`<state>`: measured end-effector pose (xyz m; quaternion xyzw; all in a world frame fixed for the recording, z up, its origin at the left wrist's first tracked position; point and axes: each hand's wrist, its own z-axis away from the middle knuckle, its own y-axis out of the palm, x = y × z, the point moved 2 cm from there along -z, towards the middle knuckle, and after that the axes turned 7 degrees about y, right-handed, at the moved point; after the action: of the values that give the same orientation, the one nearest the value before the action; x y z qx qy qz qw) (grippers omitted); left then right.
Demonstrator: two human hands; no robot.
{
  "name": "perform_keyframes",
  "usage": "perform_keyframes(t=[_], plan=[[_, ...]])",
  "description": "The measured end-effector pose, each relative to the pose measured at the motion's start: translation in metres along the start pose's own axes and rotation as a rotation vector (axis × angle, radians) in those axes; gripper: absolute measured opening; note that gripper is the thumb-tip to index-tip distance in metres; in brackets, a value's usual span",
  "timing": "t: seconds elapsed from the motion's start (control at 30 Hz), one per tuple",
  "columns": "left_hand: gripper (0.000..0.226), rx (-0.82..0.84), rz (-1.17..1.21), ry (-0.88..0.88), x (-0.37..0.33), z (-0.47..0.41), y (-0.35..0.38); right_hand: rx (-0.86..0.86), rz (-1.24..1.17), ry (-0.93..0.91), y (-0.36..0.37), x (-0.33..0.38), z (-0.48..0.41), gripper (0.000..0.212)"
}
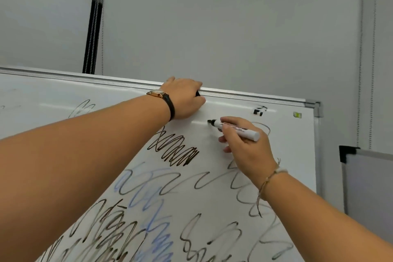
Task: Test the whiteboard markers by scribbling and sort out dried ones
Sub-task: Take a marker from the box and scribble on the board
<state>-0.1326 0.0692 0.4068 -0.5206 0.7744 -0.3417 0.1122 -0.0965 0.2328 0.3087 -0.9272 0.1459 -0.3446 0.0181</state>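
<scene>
A whiteboard (282, 155) fills the lower part of the head view, covered with black, grey and blue scribbles. My right hand (246, 147) grips an uncapped white marker (236, 128), its black tip pointing left at the board near the top. My left hand (185, 98) rests at the board's top edge, fingers curled round a small black thing (197, 93), apparently the marker's cap, which is mostly hidden. A dark, dense black scribble (176, 151) lies just below my left wrist.
The board's aluminium top frame (255, 95) runs across the view to a corner at the right. A second framed board (368, 187) stands at the far right. A black blind strip (93, 19) hangs on the grey wall behind.
</scene>
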Motion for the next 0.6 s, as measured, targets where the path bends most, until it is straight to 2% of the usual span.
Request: perform_keyframes(t=[0.07,0.1,0.23,0.27,0.37,0.5,0.6], plan=[[0.014,-0.054,-0.011,0.018,0.0,0.002,0.0,0.112,0.057,-0.018,0.002,-0.003,0.002,0.016],[0.018,-0.07,-0.015,0.026,0.0,0.002,0.0,0.141,0.081,-0.044,0.003,-0.003,0.003,0.014],[0.032,-0.103,-0.031,0.042,0.001,0.002,0.002,-0.061,0.097,-0.097,-0.011,-0.005,-0.005,0.015],[0.035,-0.111,-0.03,0.043,0.001,0.003,0.003,-0.063,0.096,-0.098,-0.012,-0.008,-0.005,0.016],[0.042,-0.119,-0.034,0.029,0.002,0.004,0.007,0.092,0.097,-0.063,-0.008,-0.015,0.004,0.018],[0.044,-0.141,-0.021,0.018,0.001,0.003,0.009,-0.041,0.03,-0.106,-0.02,-0.021,0.006,0.02],[0.045,-0.146,-0.026,0.011,0.001,0.003,0.01,0.114,-0.034,-0.017,-0.016,-0.027,0.014,0.011]])
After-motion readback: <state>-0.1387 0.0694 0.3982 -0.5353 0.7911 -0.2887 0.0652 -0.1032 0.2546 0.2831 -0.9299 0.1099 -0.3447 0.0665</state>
